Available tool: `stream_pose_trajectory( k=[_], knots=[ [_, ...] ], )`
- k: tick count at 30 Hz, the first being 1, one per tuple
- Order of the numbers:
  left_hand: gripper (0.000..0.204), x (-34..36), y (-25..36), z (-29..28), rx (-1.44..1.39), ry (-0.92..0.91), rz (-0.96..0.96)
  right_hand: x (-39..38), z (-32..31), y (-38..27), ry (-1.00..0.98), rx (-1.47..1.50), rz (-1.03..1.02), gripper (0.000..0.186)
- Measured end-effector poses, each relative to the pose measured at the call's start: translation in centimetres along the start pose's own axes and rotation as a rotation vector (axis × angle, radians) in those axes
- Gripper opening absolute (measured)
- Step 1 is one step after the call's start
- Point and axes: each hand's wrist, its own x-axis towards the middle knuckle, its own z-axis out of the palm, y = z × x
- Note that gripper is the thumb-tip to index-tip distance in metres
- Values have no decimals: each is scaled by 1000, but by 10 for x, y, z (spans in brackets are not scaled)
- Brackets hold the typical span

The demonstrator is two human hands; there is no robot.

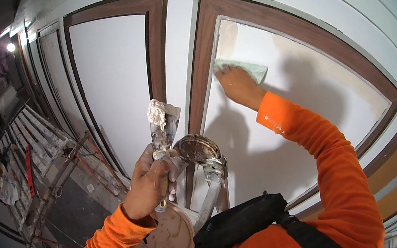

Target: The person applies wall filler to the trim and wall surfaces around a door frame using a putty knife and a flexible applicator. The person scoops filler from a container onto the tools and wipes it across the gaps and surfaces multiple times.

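Apparently smoothing: pale-green sheet [253, 69] gripped against white panel [285, 97] by right hand [239, 85]; putty-laden scraper [164, 135] clamped in left hand [146, 183]; even, flat pressure probably needed next.

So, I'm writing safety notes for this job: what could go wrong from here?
The pale filler heaped on the putty knife in the left hand might drop off if the blade tips. The right hand has a green sheet against the white panel, close to the brown frame, so a stray stroke could scuff it.
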Motion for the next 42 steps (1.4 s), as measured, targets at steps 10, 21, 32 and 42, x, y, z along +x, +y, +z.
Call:
stream_pose_trajectory(
  k=[10,21,32,42],
  knots=[
    [27,0,-2,0,33,-34,42,44,-39,29,426,-191,99,44],
    [29,1,-3,0,40,-58,-3,40,-38,36,455,-213,93,43],
    [28,2,-2,0,53,3,6,4,46,-10,297,-217,5,29],
    [28,2,13,-1,93,-1,13,-63,-7,4,217,1711,474,45]
  ],
)
